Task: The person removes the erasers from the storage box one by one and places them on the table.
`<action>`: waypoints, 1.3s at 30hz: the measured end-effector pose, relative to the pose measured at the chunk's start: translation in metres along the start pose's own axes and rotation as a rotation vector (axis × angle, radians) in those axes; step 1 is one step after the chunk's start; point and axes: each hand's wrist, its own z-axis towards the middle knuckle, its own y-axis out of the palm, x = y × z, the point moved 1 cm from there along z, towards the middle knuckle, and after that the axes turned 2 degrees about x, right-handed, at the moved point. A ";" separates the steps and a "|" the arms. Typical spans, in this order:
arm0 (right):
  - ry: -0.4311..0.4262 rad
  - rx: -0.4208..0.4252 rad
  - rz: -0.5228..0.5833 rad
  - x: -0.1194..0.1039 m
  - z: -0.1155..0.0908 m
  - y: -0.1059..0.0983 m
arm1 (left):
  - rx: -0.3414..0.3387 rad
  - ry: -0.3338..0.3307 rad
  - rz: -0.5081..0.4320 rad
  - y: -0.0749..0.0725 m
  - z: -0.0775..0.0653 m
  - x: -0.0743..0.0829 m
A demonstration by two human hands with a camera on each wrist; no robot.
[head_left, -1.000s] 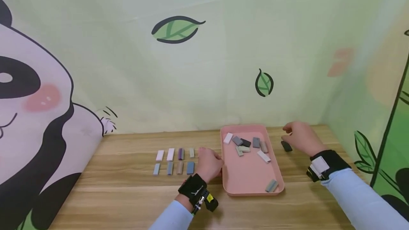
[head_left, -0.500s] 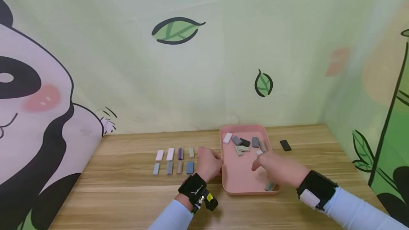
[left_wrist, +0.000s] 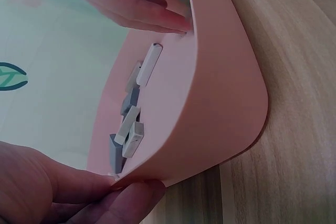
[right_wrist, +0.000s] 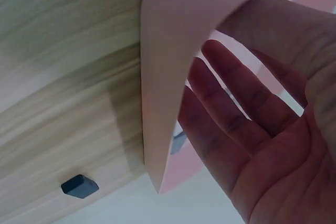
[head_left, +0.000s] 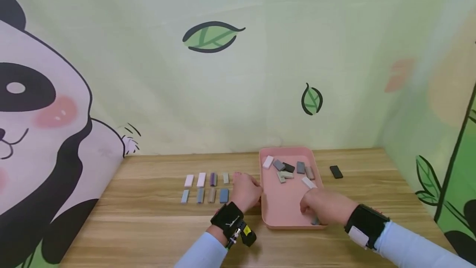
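Our left hand (head_left: 245, 192) pinches the tray (head_left: 279, 206) by its left rim; our right hand (head_left: 327, 206) covers a block (head_left: 315, 221) in its near right corner, grip hidden, so we cannot tell. Catching the rim could jolt the other blocks (head_left: 300, 167).

The left sleeve (head_left: 204, 251) is plain light blue; the right sleeve (head_left: 412, 239) matches it, its cloth softly creased; the left strap (head_left: 225, 217) is wide and black, with a thin pale marking; fixed to it are a silvery fitting (head_left: 234, 237) and a small black box (head_left: 250, 239) with a yellow label (head_left: 247, 230); the right strap (head_left: 369, 223), also wide and black, bears a white, roughly rectangular patch (head_left: 358, 236).
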 end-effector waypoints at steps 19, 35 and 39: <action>0.177 -0.053 0.112 0.002 0.006 0.009 | 0.007 0.007 -0.022 0.001 0.000 -0.003; 0.153 0.042 0.257 0.009 0.005 0.006 | 0.007 -0.039 -0.032 0.002 0.000 0.000; 0.171 0.145 0.270 0.014 0.006 -0.009 | 0.003 -0.049 -0.028 0.002 0.001 0.000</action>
